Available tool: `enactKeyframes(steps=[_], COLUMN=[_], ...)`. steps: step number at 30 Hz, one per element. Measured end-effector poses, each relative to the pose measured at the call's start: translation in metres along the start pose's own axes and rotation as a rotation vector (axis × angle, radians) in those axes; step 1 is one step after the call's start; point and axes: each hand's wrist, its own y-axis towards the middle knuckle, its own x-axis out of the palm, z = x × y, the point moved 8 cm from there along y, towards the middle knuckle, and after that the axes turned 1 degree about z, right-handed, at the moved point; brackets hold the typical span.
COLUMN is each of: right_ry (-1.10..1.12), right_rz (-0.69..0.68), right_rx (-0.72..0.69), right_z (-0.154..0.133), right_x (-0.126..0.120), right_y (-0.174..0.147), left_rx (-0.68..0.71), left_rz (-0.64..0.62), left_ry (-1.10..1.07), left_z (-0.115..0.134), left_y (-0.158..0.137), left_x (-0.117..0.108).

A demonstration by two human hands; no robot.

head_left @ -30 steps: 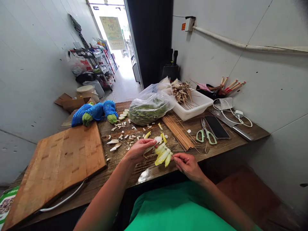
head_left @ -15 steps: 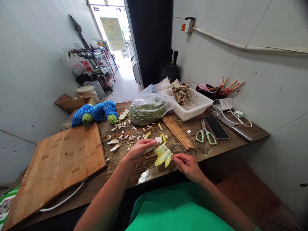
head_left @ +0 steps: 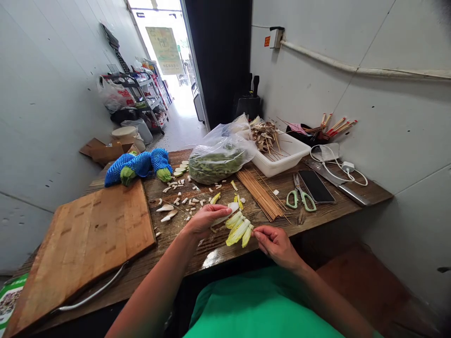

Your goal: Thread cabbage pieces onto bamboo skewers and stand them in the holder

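Observation:
My left hand point(head_left: 207, 219) pinches a pale cabbage leaf point(head_left: 231, 208) between thumb and fingers, close to the skewered leaves. Several small yellow-white cabbage leaves point(head_left: 238, 231) sit in a row on a skewer, their white ends side by side. The end of that skewer is gripped by my right hand point(head_left: 274, 240), closed at the right of the leaves; most of the stick is hidden. Loose yellow leaf pieces point(head_left: 215, 198) lie on the wooden table point(head_left: 225, 253) just beyond my left hand. A bundle of bamboo skewers point(head_left: 260, 193) lies to the right of them.
Mushroom pieces point(head_left: 169, 215) are scattered near the cutting board point(head_left: 95, 234). Farther back are net-wrapped green vegetables point(head_left: 137, 165), a bag of greens point(head_left: 218, 162) and a white tray point(head_left: 282, 162) with skewered mushrooms. Scissors point(head_left: 300, 193), a phone point(head_left: 316, 187) and a knife point(head_left: 352, 195) lie right.
My left hand has shifted slightly right with the leaf, nearer the skewered leaves. My right hand has hardly moved.

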Motion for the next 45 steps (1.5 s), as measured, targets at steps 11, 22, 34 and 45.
enactKeyframes(steps=[11,22,34,45], right_ry=[0.000,-0.058,-0.060,0.015], right_rz=[0.026,0.145,0.362,0.428], right_rx=[-0.007,-0.098,-0.150,-0.200], right_z=[0.005,-0.002,-0.010,-0.005], right_x=[0.002,-0.005,-0.009,0.011], right_y=[-0.002,0.009,0.013,0.012], left_rx=[-0.007,0.272,0.162,0.106], left_rz=[-0.013,0.192,0.272,0.154], left_ry=[0.112,0.251,-0.221,-0.640], left_z=[0.004,0.022,-0.014,-0.029], left_y=[0.000,0.007,-0.018,-0.008], left_x=[0.005,-0.008,0.007,0.070])
